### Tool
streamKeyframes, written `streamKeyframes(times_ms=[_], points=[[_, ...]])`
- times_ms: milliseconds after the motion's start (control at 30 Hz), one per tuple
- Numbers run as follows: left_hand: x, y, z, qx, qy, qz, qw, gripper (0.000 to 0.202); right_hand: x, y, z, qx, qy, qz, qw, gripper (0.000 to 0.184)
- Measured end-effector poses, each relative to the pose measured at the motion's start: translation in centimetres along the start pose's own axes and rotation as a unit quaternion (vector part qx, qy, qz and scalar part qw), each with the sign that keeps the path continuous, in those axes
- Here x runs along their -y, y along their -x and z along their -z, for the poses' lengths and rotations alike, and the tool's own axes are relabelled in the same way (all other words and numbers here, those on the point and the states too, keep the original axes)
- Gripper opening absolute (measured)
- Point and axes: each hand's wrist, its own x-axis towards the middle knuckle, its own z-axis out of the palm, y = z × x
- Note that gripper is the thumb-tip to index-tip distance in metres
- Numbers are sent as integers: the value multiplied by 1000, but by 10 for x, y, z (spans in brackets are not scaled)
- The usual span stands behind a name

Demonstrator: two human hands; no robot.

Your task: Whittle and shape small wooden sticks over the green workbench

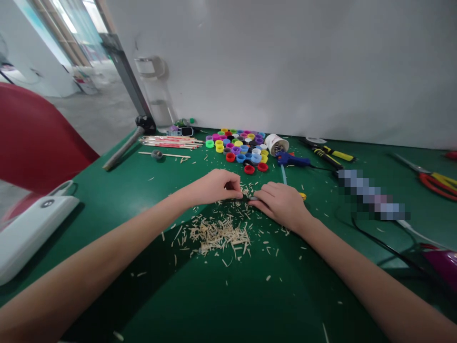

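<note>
My left hand and my right hand meet over the green table, fingertips pinched together. Between them lies a thin dark stick-like piece that both hands grip at its ends; what it is stays unclear. A yellow bit peeks out behind my right hand. Just below the hands spreads a heap of pale wood splinters.
Behind the hands lie several coloured plastic rings, a tipped white cup, a blue glue gun, wooden sticks, yellow-handled cutters and red scissors. A white device sits left, black cables right.
</note>
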Motion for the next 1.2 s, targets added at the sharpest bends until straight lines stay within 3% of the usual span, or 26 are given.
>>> streamKeyframes(times_ms=[1200], points=[[0,-1,3,21,12,-6,1000,16,1,0,1,19,11,6,1000,38]])
